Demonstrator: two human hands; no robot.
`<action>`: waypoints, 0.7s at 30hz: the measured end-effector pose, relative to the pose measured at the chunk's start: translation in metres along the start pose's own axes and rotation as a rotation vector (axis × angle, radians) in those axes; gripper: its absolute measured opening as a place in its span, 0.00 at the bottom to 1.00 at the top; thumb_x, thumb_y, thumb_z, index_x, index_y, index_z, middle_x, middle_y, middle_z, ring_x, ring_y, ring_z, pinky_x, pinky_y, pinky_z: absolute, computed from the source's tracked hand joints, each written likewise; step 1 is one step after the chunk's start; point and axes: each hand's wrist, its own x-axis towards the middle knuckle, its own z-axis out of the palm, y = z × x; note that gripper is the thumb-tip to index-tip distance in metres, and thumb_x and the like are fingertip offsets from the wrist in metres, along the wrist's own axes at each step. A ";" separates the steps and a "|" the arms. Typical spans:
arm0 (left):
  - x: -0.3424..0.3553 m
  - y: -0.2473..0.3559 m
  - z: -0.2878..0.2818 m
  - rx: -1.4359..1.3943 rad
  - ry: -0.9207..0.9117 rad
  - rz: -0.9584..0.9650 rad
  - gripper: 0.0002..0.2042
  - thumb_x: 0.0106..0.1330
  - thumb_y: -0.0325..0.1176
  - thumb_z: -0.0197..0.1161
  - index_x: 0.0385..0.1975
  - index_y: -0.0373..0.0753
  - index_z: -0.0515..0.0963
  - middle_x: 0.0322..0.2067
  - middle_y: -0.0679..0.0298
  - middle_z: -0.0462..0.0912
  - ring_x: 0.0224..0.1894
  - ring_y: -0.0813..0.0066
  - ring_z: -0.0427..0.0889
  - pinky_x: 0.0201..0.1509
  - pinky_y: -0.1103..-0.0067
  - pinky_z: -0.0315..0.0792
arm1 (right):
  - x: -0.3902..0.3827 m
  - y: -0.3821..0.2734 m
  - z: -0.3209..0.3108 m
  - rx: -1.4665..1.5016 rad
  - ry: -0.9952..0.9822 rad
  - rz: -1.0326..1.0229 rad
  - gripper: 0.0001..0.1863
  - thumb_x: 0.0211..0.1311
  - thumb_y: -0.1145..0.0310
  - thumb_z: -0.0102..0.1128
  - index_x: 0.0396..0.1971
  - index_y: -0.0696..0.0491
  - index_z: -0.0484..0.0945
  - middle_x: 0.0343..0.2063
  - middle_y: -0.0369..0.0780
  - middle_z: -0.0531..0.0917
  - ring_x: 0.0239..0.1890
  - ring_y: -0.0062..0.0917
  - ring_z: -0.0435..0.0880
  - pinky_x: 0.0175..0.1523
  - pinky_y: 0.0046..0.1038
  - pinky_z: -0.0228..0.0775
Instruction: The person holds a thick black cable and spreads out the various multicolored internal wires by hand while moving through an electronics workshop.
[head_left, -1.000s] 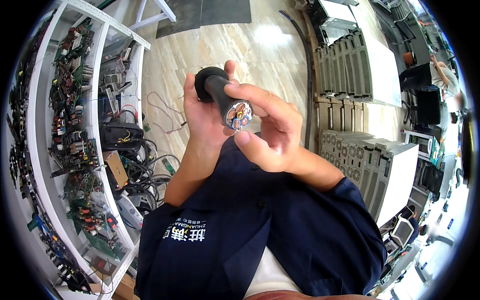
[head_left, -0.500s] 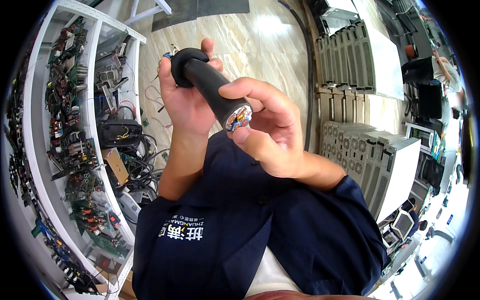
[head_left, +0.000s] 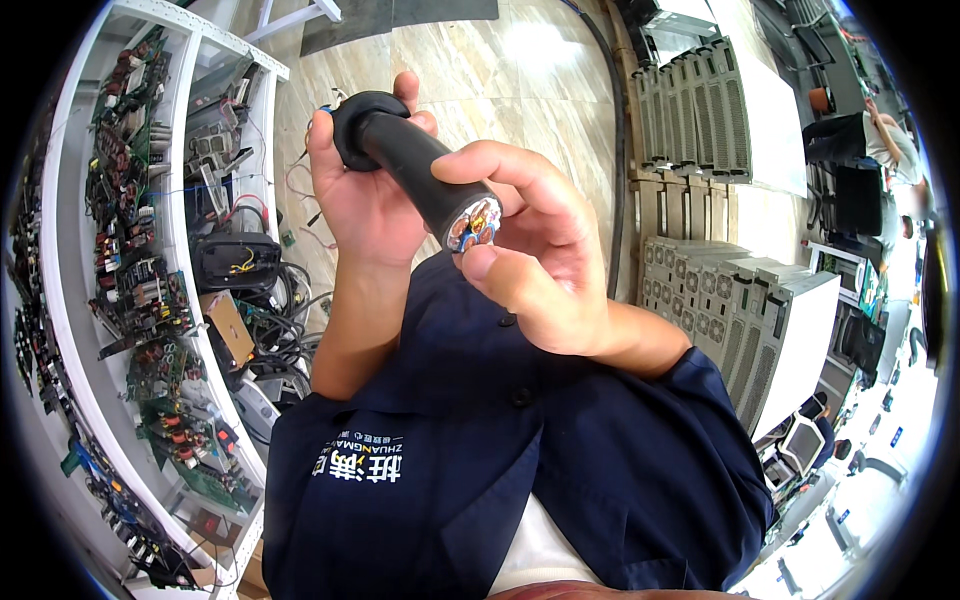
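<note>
Thick black cable [head_left: 420, 170], bent, cut end showing coloured copper cores

The left hand [head_left: 365, 205] wraps a thick black cable [head_left: 420, 170]; the right hand [head_left: 535, 260] pinches its cut end just beyond that grip.

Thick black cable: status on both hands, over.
Left hand grips the thick black rubber cable at its bend. Right hand pinches the cut end, copper cores showing. Nothing blocking.
</note>
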 end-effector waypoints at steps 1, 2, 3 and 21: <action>0.000 0.000 0.000 -0.001 0.014 0.004 0.37 0.65 0.56 0.58 0.62 0.31 0.61 0.43 0.49 0.77 0.47 0.62 0.77 0.53 0.67 0.73 | 0.000 0.001 0.000 -0.004 0.003 -0.004 0.28 0.54 0.81 0.50 0.58 0.64 0.64 0.37 0.38 0.78 0.31 0.11 0.70 0.35 0.15 0.61; -0.001 0.000 -0.001 0.001 0.011 0.003 0.37 0.65 0.56 0.58 0.62 0.31 0.61 0.43 0.49 0.77 0.47 0.62 0.77 0.53 0.67 0.73 | 0.000 0.001 0.001 -0.009 0.007 -0.008 0.28 0.54 0.81 0.50 0.58 0.64 0.65 0.37 0.38 0.78 0.31 0.11 0.70 0.35 0.15 0.61; -0.002 0.000 -0.002 0.002 0.008 0.002 0.37 0.65 0.56 0.58 0.62 0.31 0.61 0.43 0.50 0.77 0.47 0.61 0.77 0.53 0.66 0.73 | -0.001 0.002 0.000 -0.016 0.003 -0.013 0.28 0.54 0.81 0.50 0.58 0.64 0.65 0.36 0.38 0.78 0.31 0.11 0.70 0.35 0.15 0.60; -0.008 0.000 0.001 0.072 0.126 0.094 0.33 0.66 0.56 0.56 0.57 0.31 0.66 0.45 0.49 0.79 0.45 0.58 0.80 0.49 0.65 0.77 | -0.010 0.001 -0.006 -0.147 -0.019 0.030 0.26 0.62 0.73 0.56 0.59 0.62 0.64 0.39 0.44 0.81 0.40 0.18 0.78 0.44 0.21 0.70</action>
